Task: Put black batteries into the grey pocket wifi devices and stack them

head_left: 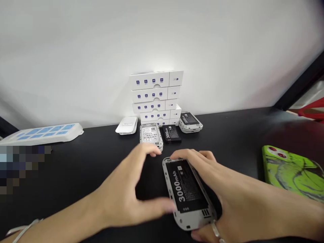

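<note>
My right hand (215, 182) grips a white portable Wi-Fi device (189, 221) by its top and bottom edges. The device has no back cover on, and a black 3000mAh battery (188, 185) lies in its bay. My left hand (126, 189) is open beside it, fingers and thumb apart, the thumb tip at the device's left edge. Beyond my hands lie another opened device (151, 134) with a label showing in its bay, and loose black batteries (172, 133). Right of these is a stack of devices (190, 122), the top one with a battery in it.
White boxes (149, 81) are stacked against the wall, with white covers (127, 125) to their left. A power strip (45, 132) lies at the far left. On the right is a phone in a green case (293, 172). The table (235, 138) is black.
</note>
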The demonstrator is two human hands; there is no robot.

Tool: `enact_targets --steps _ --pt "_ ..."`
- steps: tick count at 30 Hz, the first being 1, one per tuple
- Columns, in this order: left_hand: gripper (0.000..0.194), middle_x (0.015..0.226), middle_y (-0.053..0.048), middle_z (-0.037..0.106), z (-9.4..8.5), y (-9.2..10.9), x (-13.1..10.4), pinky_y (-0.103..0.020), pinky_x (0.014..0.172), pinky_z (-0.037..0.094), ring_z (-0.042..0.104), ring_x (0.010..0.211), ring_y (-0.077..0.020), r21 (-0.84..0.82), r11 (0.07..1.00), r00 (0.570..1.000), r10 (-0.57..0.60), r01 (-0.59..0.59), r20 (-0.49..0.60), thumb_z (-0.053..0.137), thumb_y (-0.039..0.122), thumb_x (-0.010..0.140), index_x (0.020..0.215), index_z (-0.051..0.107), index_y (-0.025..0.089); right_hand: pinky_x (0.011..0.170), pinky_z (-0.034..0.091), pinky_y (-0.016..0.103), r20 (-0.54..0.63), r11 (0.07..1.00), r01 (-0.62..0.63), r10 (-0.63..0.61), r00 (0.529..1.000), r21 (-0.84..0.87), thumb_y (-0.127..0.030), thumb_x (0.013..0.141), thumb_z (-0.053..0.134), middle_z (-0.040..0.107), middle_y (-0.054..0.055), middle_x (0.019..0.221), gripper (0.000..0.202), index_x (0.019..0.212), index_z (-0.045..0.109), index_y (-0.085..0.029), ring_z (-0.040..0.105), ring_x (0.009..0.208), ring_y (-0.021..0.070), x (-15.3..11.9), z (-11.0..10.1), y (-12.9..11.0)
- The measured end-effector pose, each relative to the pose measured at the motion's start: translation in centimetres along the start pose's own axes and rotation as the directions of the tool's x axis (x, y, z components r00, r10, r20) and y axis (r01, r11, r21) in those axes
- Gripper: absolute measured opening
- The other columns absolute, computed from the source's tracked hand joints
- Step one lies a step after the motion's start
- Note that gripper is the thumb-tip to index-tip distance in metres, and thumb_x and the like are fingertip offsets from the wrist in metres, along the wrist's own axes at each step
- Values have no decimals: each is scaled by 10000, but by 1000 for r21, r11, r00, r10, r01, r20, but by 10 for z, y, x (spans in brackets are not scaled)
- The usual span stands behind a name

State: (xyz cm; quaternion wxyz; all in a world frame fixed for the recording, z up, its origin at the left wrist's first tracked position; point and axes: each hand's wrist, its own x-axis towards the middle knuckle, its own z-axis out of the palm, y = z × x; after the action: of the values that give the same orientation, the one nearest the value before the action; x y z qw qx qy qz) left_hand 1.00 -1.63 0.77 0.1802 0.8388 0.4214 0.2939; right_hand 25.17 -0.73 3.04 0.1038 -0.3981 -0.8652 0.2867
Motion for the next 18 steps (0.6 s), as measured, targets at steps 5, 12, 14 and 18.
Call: enact_targets --steps 5,12,14,18 --pt "1011 1333 -71 447 12 15 -12 -518 922 524 543 1161 -351 -14 999 987 -48 50 153 859 583 562 1317 219 377 998 395 433 62 998 -10 6 998 67 -500 503 862 499 75 1268 967 1333 422 -273 455 1161 317 2 0 6" --pt "1007 1345 -95 432 15 12 -13 -569 940 512 532 1187 -369 33 998 990 -56 52 133 834 576 612 1327 156 368 935 403 447 82 999 5 -2 997 -31 -606 502 825 515 43 1133 733 1060 516 -245 442 1058 293 16 -8 3" --pt "1034 1352 -114 424 15 12 -12 -571 951 503 524 1196 -378 34 999 992 -8 4 125 837 579 606 1336 141 351 895 408 452 104 996 1 8 995 -85 -581 494 830 513 33 1038 658 947 510 -228 463 966 271 24 -12 -4" --pt "1017 1341 -128 421 16 11 -11 -555 893 535 562 1139 -377 16 999 995 44 -45 86 867 550 562 1285 186 330 785 432 422 115 990 -74 88 989 -117 -506 440 848 485 20 955 628 833 447 -224 459 846 237 35 -11 -13"
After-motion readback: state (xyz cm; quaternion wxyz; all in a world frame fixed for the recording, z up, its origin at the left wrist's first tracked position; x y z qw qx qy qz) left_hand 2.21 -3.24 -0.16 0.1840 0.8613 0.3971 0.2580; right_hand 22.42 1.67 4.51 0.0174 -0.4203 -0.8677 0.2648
